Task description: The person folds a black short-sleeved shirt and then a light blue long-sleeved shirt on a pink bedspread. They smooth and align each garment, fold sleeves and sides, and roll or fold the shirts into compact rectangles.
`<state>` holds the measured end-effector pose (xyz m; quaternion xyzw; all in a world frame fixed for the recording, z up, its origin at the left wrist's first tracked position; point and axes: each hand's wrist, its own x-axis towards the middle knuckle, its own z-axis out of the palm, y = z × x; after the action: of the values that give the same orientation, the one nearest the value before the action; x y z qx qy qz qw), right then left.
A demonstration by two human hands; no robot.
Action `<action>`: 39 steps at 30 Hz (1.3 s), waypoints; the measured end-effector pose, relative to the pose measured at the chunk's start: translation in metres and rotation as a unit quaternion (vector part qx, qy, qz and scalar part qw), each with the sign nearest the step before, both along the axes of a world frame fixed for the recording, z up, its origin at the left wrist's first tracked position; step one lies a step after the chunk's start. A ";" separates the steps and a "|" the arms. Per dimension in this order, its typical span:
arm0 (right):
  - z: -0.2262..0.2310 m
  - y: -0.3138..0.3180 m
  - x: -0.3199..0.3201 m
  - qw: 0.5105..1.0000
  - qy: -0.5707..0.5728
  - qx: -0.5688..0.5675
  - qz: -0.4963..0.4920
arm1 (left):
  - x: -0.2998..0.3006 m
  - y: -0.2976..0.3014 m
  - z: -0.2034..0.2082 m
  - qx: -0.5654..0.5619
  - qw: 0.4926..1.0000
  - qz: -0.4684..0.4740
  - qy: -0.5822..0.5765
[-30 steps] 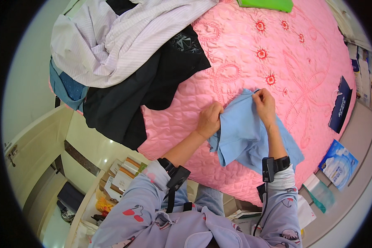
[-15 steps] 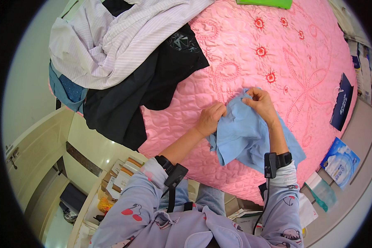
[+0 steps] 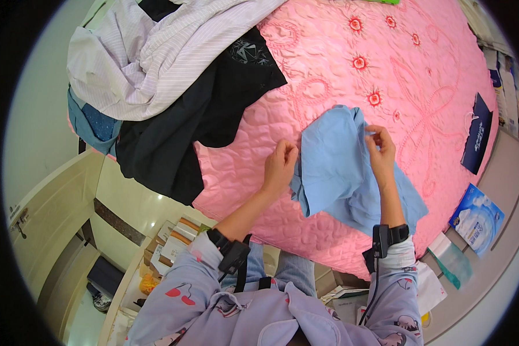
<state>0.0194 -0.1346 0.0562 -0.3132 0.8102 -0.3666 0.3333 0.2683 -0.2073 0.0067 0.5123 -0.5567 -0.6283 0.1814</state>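
A light blue cloth garment lies partly folded on a pink quilted bedspread, its looser part spreading toward the near right. Just left of its edge is my left hand, fingers curled in with nothing visible in them. My right hand is at the garment's upper right edge, its thumb and bent fingers a little apart. Those fingertips are at or very near the fabric; whether they touch it I cannot tell. Black straps with small box-shaped devices circle both my wrists.
A white striped shirt and black clothing are heaped at the far left of the bed. On the right lie a dark blue bag and a blue-white package. Boxes stand below the bed's left corner.
My hands have moved apart, the left one away from the blue garment. The garment's upper part now lies flatter and reaches farther from me. The view has shifted slightly.
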 end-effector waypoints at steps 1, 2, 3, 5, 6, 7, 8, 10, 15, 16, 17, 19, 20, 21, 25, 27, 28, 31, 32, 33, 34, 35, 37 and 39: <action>0.004 0.007 0.002 0.999 0.000 0.038 0.010 | 0.003 0.008 0.009 0.074 0.997 0.017 0.000; 0.008 0.013 0.007 0.998 -0.006 -0.004 0.055 | 0.003 0.017 0.018 0.078 0.997 0.000 -0.004; 0.013 0.017 0.013 0.996 -0.012 -0.015 0.081 | 0.000 0.023 0.026 0.024 1.000 0.008 0.012; 0.023 0.017 0.024 0.991 -0.033 -0.031 0.128 | -0.015 0.033 0.042 -0.054 0.998 0.016 0.018; 0.030 0.015 0.030 0.987 -0.049 -0.035 0.150 | -0.027 0.034 0.047 -0.073 0.997 0.012 0.023; 0.037 0.013 0.034 0.982 -0.064 -0.037 0.172 | -0.037 0.034 0.051 -0.066 0.996 0.004 0.056; 0.044 0.008 0.036 0.976 -0.078 -0.027 0.201 | -0.048 0.033 0.055 -0.059 0.994 -0.005 0.089; 0.050 -0.006 0.039 0.973 -0.059 -0.036 0.221 | -0.060 0.029 0.058 -0.076 0.988 -0.046 0.125; 0.058 -0.039 0.007 0.906 0.115 0.010 0.407 | -0.037 -0.004 0.034 0.103 0.958 -0.022 0.267; 0.059 -0.041 0.002 0.899 0.133 0.006 0.418 | -0.023 -0.005 0.029 0.098 0.969 0.003 0.228; 0.058 -0.044 0.000 0.891 0.150 0.002 0.428 | -0.008 -0.006 0.022 0.091 0.977 0.026 0.191; 0.055 -0.047 -0.002 0.891 0.149 0.020 0.428 | 0.026 -0.004 0.012 0.030 0.996 -0.032 0.077; 0.054 -0.049 -0.002 0.893 0.148 0.040 0.424 | 0.036 0.001 0.009 0.000 0.998 -0.061 0.021; 0.051 -0.050 0.002 0.885 0.160 0.005 0.437 | 0.041 0.011 0.008 0.018 0.998 -0.057 0.033; 0.038 -0.055 0.020 0.843 0.231 -0.042 0.484 | 0.039 0.043 0.016 0.079 0.994 -0.069 0.019; 0.034 -0.057 0.021 0.829 0.262 -0.039 0.493 | 0.031 0.054 0.027 -0.012 0.993 -0.099 -0.065; 0.033 -0.058 0.019 0.829 0.269 -0.038 0.489 | 0.029 0.055 0.032 -0.030 0.992 -0.102 -0.065; 0.034 -0.059 0.006 0.844 0.253 0.002 0.472 | 0.023 0.057 0.045 -0.103 0.987 -0.110 -0.053; 0.035 -0.059 0.000 0.853 0.242 0.008 0.463 | 0.021 0.058 0.048 -0.138 0.983 -0.114 -0.050; 0.034 -0.060 -0.004 0.870 0.216 0.014 0.443 | 0.019 0.059 0.051 -0.173 0.977 -0.115 -0.044; 0.034 -0.061 -0.007 0.887 0.191 0.007 0.421 | 0.016 0.062 0.054 -0.156 0.980 -0.117 -0.049; 0.033 -0.062 -0.009 0.904 0.160 0.018 0.396 | 0.014 0.065 0.057 -0.139 0.982 -0.115 -0.051; 0.033 -0.062 -0.012 0.892 0.151 -0.002 0.426 | 0.011 0.072 0.061 -0.112 0.987 -0.107 -0.050; 0.032 -0.063 -0.012 0.885 0.138 -0.021 0.443 | 0.009 0.077 0.064 -0.092 0.990 -0.096 -0.043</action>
<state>0.0075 -0.1972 0.0885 -0.6941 0.6168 -0.1508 0.3392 0.2774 -0.1299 0.0707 0.4644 -0.6660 -0.5661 0.1424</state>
